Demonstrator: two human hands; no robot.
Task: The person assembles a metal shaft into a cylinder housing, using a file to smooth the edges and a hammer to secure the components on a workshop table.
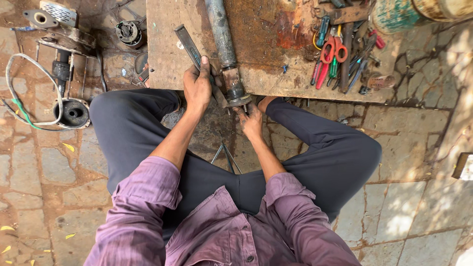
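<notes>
A person is sitting on the stone floor with legs spread wide, and both arms are reaching forward to the near edge of a rusty metal plate [266, 29]. The left hand [198, 88] is closing around a long flat metal file [193, 51], with the thumb lying on top, and the file is resting slanted on the plate. The right hand [251, 120] is sitting lower, just below the plate's edge, and its fingers are touching the end of a long grey metal shaft [224, 42]. I cannot tell if this hand is gripping. The shaft is lying on the plate, with its end poking over the edge. Scissors with red handles [334, 49] are lying in a pile of tools nearby.
</notes>
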